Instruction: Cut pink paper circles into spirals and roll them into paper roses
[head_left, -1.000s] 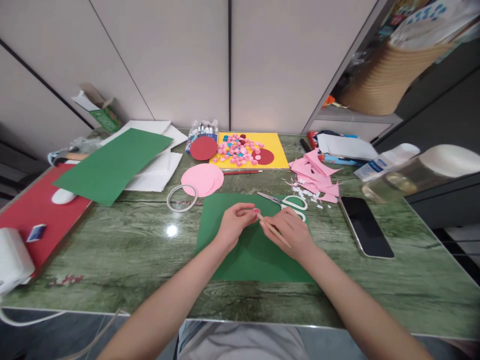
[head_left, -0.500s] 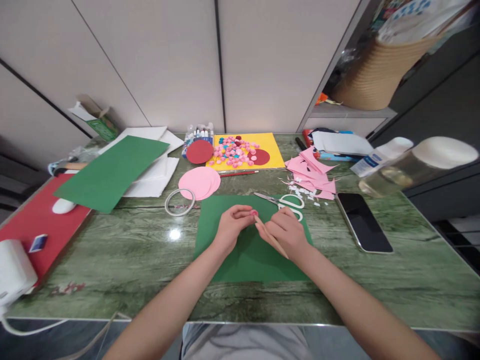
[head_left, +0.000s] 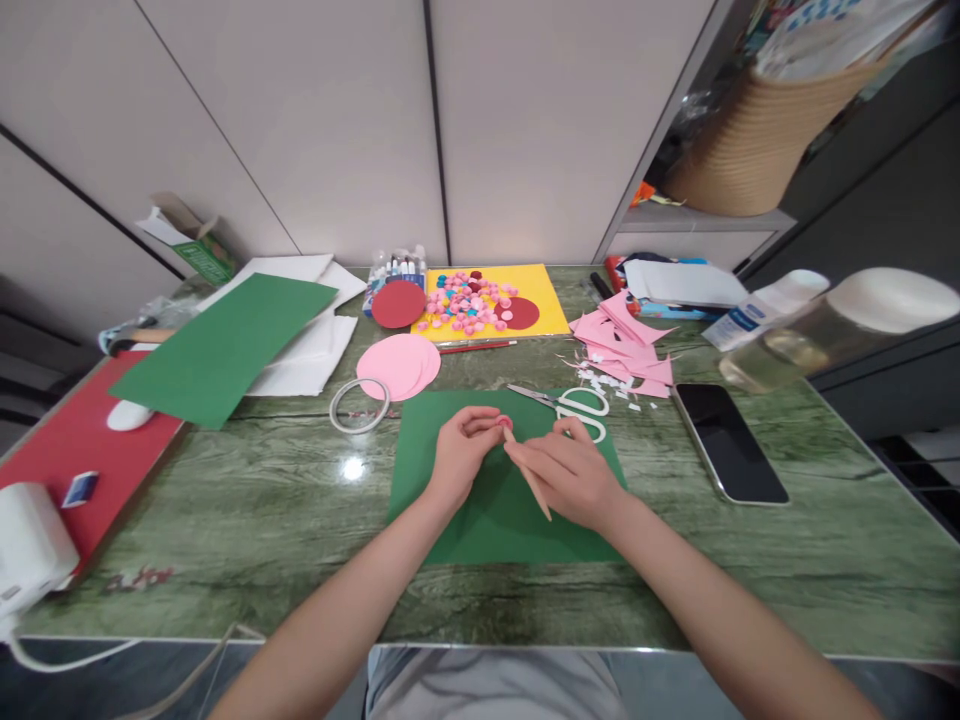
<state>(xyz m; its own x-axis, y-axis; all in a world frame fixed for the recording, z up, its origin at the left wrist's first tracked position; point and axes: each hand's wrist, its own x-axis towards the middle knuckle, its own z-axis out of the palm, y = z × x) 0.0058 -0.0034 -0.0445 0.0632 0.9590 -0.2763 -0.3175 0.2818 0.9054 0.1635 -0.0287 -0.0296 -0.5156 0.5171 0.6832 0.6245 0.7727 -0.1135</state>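
Between the fingertips of my left hand (head_left: pixel 459 458) is a small round pink piece (head_left: pixel 505 422), partly covered by the fingers; its material is too small to tell. My right hand (head_left: pixel 576 474) is closed around a pale wooden stick (head_left: pixel 537 493) with a tapered lower end. The stick's upper end touches the pink piece or lies right against it. Both hands are over a green paper sheet (head_left: pixel 465 535) on the table. White-handled scissors (head_left: pixel 562 402) lie just beyond my right hand, across the sheet's far edge.
Pink paper circles (head_left: pixel 397 366) and a tape roll (head_left: pixel 334 410) lie left of the sheet. Many small coloured pieces (head_left: pixel 469 305) rest on yellow paper (head_left: pixel 551 295). Pink scraps (head_left: pixel 619 345), a phone (head_left: pixel 729 443) and a clear bottle (head_left: pixel 780 350) stand or lie rightward.
The wooden stick has turned more upright, its lower end swinging left. My right hand's fingers have shifted slightly left along with it. The left hand still pinches the pink piece.
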